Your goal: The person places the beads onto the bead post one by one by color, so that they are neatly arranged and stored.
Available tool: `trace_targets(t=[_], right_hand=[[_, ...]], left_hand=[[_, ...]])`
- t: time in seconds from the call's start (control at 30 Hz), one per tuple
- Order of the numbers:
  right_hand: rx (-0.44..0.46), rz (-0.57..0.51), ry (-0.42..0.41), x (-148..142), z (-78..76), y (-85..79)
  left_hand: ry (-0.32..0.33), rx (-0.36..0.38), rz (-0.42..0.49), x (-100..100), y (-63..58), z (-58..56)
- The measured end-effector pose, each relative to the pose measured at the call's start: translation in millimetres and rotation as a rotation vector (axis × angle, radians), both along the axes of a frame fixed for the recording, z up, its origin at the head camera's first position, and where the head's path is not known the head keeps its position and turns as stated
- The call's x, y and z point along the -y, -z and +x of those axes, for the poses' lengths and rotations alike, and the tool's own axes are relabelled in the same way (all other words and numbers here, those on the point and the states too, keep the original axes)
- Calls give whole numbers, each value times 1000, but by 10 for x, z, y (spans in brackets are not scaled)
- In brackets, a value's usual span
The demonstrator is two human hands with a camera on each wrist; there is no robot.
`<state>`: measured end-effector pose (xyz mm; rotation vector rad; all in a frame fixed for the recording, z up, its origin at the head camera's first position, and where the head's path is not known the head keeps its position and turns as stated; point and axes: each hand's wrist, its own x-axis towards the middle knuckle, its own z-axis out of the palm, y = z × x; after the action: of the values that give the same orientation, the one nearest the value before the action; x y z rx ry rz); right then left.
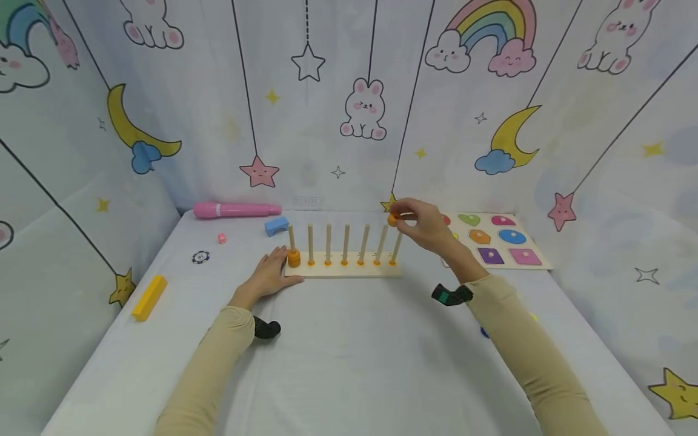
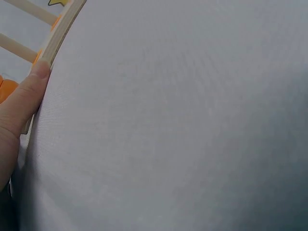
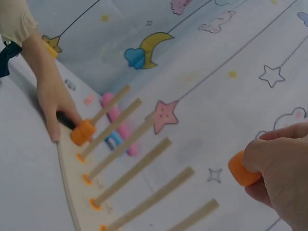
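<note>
A wooden peg board [image 1: 349, 269] with several upright pegs stands near the back of the table. Orange beads [image 1: 294, 258] are stacked on its leftmost peg; the other pegs have small orange rings at their feet. My left hand [image 1: 267, 274] holds the board's left end, its thumb [image 2: 36, 84] along the front edge and its fingers by the bead stack. Above the rightmost pegs, my right hand [image 1: 428, 225] pinches an orange bead [image 3: 243, 168] between thumb and fingers. In the right wrist view this bead is apart from the pegs.
A shape puzzle board [image 1: 498, 242] lies at the back right. Along the left are a pink microphone-like toy [image 1: 237, 210], a blue block [image 1: 276, 226], a small pink piece [image 1: 222, 238], a black-and-white disc [image 1: 200, 257] and a yellow block [image 1: 149, 298]. A printed curtain [image 1: 327, 133] borders the table.
</note>
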<state>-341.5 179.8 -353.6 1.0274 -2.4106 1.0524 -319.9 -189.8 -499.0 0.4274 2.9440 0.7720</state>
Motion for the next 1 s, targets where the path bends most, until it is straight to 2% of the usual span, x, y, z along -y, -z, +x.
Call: trace_targets(t=[0.17, 0.37, 0.6, 0.7, 0.83, 1.0], right_hand=[[33, -7, -49, 462, -130, 8], [12, -42, -116, 1003, -227, 36], [56, -16, -216, 1608, -202, 78], [85, -6, -244, 1777, -194, 128], [111, 15, -230, 1899, -208, 204], [106, 41, -214, 1975, -217, 253]], left_hand=[[1, 7, -4, -11, 9, -4], [5, 8, -3, -21, -36, -21], [8, 6, -10, -21, -52, -56], [5, -3, -4, -29, -58, -49], [9, -21, -10, -32, -40, -34], [-15, 10, -12, -21, -34, 8]])
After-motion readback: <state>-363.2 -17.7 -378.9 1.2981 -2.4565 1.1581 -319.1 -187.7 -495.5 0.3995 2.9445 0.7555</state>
